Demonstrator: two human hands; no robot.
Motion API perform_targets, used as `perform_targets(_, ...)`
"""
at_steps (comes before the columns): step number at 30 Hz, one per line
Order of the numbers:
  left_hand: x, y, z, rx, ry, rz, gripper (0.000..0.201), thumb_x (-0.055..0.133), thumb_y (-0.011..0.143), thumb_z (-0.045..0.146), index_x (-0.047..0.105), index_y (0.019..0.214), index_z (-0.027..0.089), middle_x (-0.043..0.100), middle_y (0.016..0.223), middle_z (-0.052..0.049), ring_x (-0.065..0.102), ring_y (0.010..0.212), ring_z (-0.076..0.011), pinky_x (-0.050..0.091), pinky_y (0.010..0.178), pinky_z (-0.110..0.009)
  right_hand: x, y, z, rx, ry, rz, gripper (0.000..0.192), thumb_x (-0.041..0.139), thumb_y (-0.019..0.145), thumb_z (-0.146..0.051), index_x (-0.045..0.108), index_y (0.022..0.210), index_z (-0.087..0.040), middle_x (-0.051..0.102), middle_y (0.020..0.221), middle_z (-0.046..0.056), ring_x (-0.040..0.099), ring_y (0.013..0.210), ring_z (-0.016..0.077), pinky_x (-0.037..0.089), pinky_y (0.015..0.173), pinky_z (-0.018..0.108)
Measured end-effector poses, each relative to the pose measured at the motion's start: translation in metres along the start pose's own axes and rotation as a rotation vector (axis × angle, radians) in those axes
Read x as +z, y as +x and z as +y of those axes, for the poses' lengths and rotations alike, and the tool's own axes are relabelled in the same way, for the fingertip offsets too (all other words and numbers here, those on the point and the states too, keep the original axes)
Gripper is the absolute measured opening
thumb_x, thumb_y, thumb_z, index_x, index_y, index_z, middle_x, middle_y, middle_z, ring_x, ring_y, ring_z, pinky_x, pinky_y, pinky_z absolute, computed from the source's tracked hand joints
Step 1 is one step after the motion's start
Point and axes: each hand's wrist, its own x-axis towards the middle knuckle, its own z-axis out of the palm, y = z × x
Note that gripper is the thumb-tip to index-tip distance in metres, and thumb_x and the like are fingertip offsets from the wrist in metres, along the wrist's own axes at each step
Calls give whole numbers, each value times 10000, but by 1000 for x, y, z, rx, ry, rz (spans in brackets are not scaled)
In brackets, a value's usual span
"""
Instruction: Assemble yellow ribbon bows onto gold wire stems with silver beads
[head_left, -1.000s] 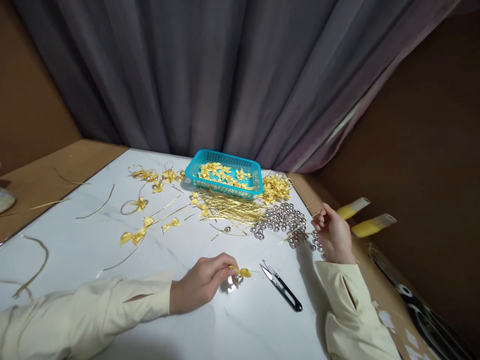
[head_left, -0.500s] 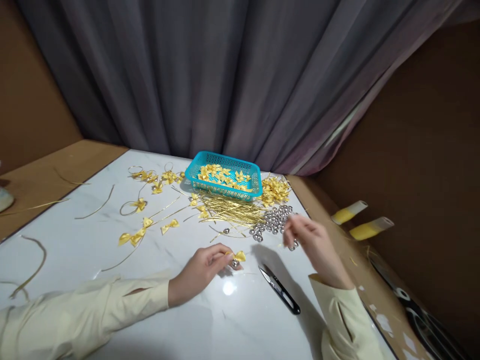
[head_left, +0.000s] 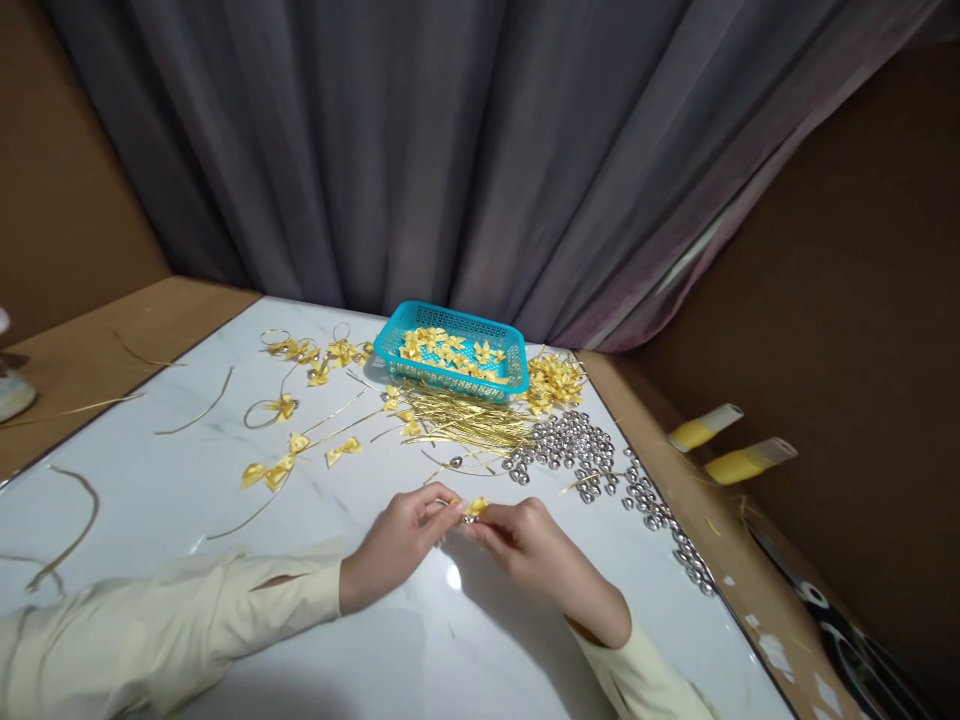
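My left hand (head_left: 397, 542) pinches a small yellow ribbon bow (head_left: 478, 507) above the middle of the table. A silver jingle bell (head_left: 470, 518) sits at the bow's lower side, partly covered by fingers. From the right, my right hand (head_left: 546, 556) closes thumb and fingertips on the other side of the same bow. Both hands' fingertips almost meet there. Whether the right fingers also grip the bell or a cord, I cannot make out. The black thread snips seen earlier are out of sight, where my right hand and forearm now are.
Behind the hands lie gold cords (head_left: 472, 420), a heap of silver bells (head_left: 570, 440) and a yellow bow pile (head_left: 553, 382). A blue basket (head_left: 517, 350) holds more bows. Finished-looking looped bows (head_left: 283, 408) lie left. Two yellow-filled tubes (head_left: 750, 461) are at the right edge.
My right hand has moved left and down from beside the bells to the bow in my left hand. The bells along the right table edge have come into view; the snips no longer show.
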Motion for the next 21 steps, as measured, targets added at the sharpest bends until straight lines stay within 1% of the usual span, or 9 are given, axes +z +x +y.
perform_targets(6, 0, 1, 4, 15, -25, 1, 254, 495, 849, 404, 544, 801, 159, 511, 617, 33, 427, 569, -105, 319, 543, -217, -1, 0, 1, 21, 16, -7, 302, 471, 858, -248, 467, 571, -154, 295, 468, -69, 223, 454, 67, 184, 458, 208)
perform_targets(8, 0, 2, 3, 11, -50, -19, 241, 519, 839, 402, 544, 828, 162, 551, 636, 25, 460, 590, -111, 337, 565, -219, -1, 0, 1, 23, 17, -6, 300, 470, 854, -238, 454, 566, -154, 304, 471, -68, 234, 454, 65, 187, 460, 205)
perform_targets(11, 0, 2, 2, 18, -86, -38, 232, 577, 806, 395, 542, 839, 168, 612, 711, -2, 537, 686, -141, 375, 627, -230, 0, 1, 0, 17, 20, -11, 291, 465, 849, -217, 439, 565, -156, 307, 474, -68, 248, 452, 64, 189, 464, 204)
perform_targets(13, -1, 3, 1, 39, -76, -15, 222, 592, 795, 385, 557, 822, 167, 615, 743, -12, 554, 735, -157, 393, 658, -239, 1, 3, 0, 19, 20, -10, 293, 467, 849, -216, 434, 564, -157, 297, 474, -70, 246, 452, 63, 186, 464, 206)
perform_targets(17, -2, 4, 2, 62, 16, 60, 198, 583, 796, 357, 601, 777, 161, 604, 749, -19, 533, 732, -158, 401, 675, -248, 0, 5, 2, 42, -1, -1, 307, 494, 845, -227, 450, 551, -153, 295, 472, -71, 245, 455, 64, 184, 462, 208)
perform_targets(19, -2, 5, 3, 50, 29, 84, 197, 573, 797, 351, 602, 773, 158, 603, 752, -21, 521, 723, -156, 398, 669, -250, -2, 4, 5, 59, -16, -6, 301, 508, 844, -245, 493, 560, -147, 331, 467, -65, 266, 457, 67, 197, 463, 206)
perform_targets(21, -3, 6, 5, 32, 16, 97, 204, 563, 799, 355, 593, 770, 155, 597, 755, -23, 510, 714, -152, 391, 655, -250, -6, 2, 9, 69, -22, -18, 281, 523, 843, -272, 548, 595, -142, 399, 470, -51, 312, 462, 72, 225, 469, 199)
